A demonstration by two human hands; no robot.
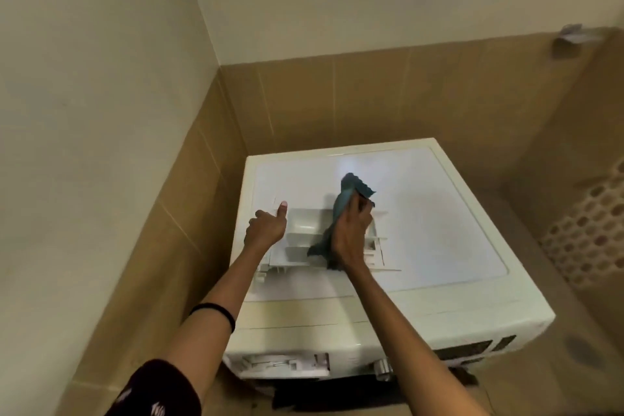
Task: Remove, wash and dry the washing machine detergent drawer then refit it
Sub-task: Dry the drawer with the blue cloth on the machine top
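White plastic detergent drawer (304,224) is lying at eight o'clock on the cream washing machine top (439,213). Right hand (351,235) is clutching a teal cloth (351,189) and wiping; left hand (265,230) is bracing the drawer's nine-o'clock end, grip unclear. Light, rigid, probably slippery: best held by the side walls.

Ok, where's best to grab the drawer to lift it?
Probably its left end, from the left, where the left hand holds it: the drawer lies flat, open side up, on the washing machine, and the cloth and right hand cover its middle.
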